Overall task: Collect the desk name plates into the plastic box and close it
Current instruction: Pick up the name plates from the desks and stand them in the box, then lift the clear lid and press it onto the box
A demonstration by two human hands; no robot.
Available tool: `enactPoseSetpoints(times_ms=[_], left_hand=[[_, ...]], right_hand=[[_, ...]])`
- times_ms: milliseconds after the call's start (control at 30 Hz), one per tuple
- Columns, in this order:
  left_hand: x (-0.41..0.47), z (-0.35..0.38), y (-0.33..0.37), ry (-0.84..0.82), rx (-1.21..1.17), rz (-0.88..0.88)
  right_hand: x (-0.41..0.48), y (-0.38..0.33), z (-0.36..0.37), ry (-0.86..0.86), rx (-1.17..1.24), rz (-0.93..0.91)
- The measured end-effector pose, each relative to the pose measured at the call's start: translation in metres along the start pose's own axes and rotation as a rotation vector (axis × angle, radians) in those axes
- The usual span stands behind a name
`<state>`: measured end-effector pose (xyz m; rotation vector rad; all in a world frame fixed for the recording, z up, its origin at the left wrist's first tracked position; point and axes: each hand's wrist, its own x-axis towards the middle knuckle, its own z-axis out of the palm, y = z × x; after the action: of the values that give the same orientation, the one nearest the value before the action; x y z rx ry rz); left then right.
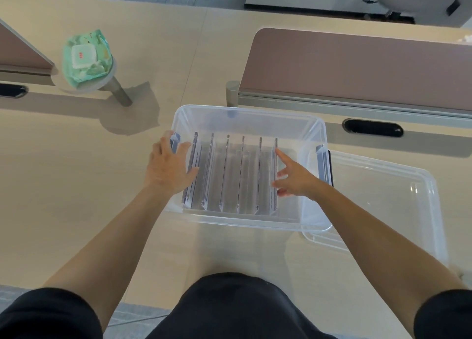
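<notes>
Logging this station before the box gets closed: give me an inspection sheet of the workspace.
Surface: pale desk, bare near the box.
Job's things: six name plates upright in the open box; lid lies to its right.
Clutter: wipes pack on a small stand.
Hands: left hand on the box's left edge, right hand inside, both open.
Cables: nothing seen.
Surroundings: divider panels, office floor beyond.

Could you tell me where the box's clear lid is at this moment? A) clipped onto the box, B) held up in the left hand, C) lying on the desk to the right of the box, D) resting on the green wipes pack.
C: the clear lid lies flat on the desk, right of the open plastic box.
</notes>
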<state>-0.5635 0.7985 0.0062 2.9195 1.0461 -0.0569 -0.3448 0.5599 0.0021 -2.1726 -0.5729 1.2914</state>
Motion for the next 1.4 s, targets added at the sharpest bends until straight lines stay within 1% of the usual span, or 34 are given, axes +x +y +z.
enactPoseSetpoints(times_ms=[100, 167, 233, 333, 467, 567, 633, 733, 833, 933, 1067, 1200, 1400], left_hand=[[-0.001, 0.0, 0.008, 0.044, 0.018, 0.056], [-0.001, -0.004, 0.026, 0.056, -0.039, 0.097], [0.002, -0.011, 0.054, 0.023, -0.122, 0.166], [0.009, -0.023, 0.103, -0.026, -0.241, 0.3], [0.013, -0.034, 0.168, -0.065, -0.323, 0.439], [0.018, -0.041, 0.224, -0.093, -0.313, 0.516], [0.023, -0.047, 0.266, -0.126, -0.294, 0.577], [0.035, -0.046, 0.329, -0.208, -0.164, 0.65], [0.046, -0.035, 0.382, -0.303, 0.02, 0.638], [0.058, -0.015, 0.421, -0.365, 0.117, 0.624], [0.078, 0.012, 0.443, -0.495, 0.188, 0.522], [0.095, 0.037, 0.451, -0.544, 0.195, 0.412], [0.109, 0.069, 0.467, -0.598, 0.204, 0.387]], right_hand=[[-0.015, -0.014, -0.005, 0.102, -0.225, -0.048], [-0.032, -0.025, -0.014, 0.148, -0.24, -0.076], [-0.053, -0.032, -0.025, 0.196, -0.286, -0.087], [-0.081, -0.028, -0.049, 0.317, -0.387, -0.076], [-0.11, 0.006, -0.089, 0.461, -0.376, -0.013], [-0.125, 0.048, -0.12, 0.518, -0.31, 0.031], [-0.129, 0.08, -0.139, 0.534, -0.314, 0.053], [-0.123, 0.124, -0.172, 0.508, -0.363, 0.078], [-0.108, 0.168, -0.212, 0.441, -0.481, 0.072], [-0.094, 0.202, -0.249, 0.371, -0.577, 0.094], [-0.067, 0.23, -0.28, 0.274, -0.686, 0.109], [-0.03, 0.244, -0.293, 0.189, -0.812, 0.09], [0.02, 0.254, -0.288, 0.089, -0.922, 0.053]])
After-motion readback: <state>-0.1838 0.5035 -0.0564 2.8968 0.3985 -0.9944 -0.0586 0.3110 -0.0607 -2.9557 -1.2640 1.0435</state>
